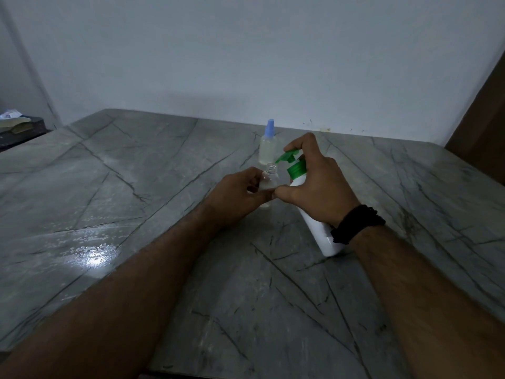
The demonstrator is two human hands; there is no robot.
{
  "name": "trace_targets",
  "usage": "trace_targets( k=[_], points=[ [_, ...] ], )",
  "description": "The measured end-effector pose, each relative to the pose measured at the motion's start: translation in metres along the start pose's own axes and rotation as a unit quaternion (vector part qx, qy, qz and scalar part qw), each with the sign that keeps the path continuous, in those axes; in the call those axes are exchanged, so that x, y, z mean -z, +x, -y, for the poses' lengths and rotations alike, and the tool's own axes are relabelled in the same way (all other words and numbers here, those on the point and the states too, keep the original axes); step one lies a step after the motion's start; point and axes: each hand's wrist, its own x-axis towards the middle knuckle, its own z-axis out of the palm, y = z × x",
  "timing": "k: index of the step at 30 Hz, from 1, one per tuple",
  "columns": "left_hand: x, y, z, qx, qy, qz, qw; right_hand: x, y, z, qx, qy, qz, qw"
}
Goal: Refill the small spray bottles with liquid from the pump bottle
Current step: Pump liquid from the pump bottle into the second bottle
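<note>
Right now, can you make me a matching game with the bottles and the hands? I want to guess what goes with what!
Things:
1. pump bottle
2. open small bottle
3. capped spray bottle
4. wristband

States:
A. black, on the right wrist
B. standing alone near the wall, blue top
C. white with a green pump, gripped by the right hand
D. clear, no cap, held by the left hand

Pairs: 1-C, 2-D, 3-B, 4-A

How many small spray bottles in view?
2. An open bottle with no cap, held in the left hand under the green pump nozzle. A capped bottle with a blue top stands behind it on the table. No others visible.
</note>
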Motion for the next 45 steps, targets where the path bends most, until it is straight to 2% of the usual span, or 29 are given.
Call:
trace_targets(
  k=[23, 45],
  points=[
    [0.0016, -0.0008, 0.0, -0.005, -0.004, 0.008, 1.0, -0.0005, 0.0011, 0.0018, -0.006, 0.012, 0.022, 1.0],
    [0.0006, -0.0008, -0.0034, 0.01, -0.004, 0.007, 1.0, 0.0025, -0.0006, 0.0018, -0.008, 0.01, 0.009, 1.0]
  ],
)
